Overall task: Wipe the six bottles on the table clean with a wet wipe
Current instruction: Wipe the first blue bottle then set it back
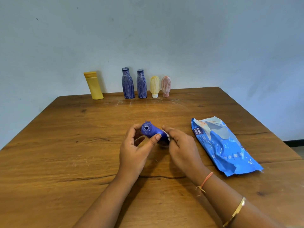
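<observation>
Wooden table [65, 145] against pale wall [148, 30], left hand [134, 145] curled round blue bottle [153, 130] at table centre, right hand [181, 145] pinched wet wipe [167, 137] against it, five bottles [128, 84] stood at 12 o'clock, wipes pack [222, 145] at 3 o'clock read "mee mee".

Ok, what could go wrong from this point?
The left hand pinches the blue bottle only near one end, so it may slip as the right hand presses the wipe on it. The pale yellow bottle and pink bottle stand on narrow caps and could topple when reached for.
</observation>
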Demonstrator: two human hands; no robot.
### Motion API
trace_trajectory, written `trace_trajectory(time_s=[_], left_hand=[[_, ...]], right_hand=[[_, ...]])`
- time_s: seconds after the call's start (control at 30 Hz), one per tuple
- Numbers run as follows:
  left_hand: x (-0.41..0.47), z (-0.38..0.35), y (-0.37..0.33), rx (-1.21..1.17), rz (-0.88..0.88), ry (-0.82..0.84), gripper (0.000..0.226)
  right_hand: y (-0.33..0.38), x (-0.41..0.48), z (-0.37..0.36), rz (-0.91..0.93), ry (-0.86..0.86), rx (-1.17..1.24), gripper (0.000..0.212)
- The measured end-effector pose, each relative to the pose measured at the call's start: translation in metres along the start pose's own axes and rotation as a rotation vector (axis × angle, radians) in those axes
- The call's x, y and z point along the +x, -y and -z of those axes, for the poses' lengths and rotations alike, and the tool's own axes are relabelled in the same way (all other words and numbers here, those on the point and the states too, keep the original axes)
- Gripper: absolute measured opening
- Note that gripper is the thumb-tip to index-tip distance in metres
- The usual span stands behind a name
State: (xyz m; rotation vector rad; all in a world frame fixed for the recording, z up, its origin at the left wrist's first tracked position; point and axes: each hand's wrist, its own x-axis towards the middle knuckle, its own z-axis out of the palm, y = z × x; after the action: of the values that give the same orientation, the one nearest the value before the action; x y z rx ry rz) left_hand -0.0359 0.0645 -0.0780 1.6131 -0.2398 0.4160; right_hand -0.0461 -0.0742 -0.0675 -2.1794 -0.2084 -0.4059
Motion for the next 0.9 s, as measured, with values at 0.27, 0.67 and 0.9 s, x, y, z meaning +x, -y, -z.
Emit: trace_trajectory(time_s=[0.27,0.67,0.9], left_hand=[[0.005,-0.013,-0.019,-0.002,-0.116,0.074,0.034],[0.004,-0.018,-0.018,-0.068,-0.059,0.057,0.036],[0.006,-0.021,-0.018,-0.036,-0.049,0.013,0.023]], right_hand=[[0.031,0.011,0.028,-0.21,-0.06,0.746,0.033],[0.057,0.005,0.03,0.458,0.169,-0.456,0.052],[0.059,0.018,0.046,0.228,0.261,-0.487,0.057]])
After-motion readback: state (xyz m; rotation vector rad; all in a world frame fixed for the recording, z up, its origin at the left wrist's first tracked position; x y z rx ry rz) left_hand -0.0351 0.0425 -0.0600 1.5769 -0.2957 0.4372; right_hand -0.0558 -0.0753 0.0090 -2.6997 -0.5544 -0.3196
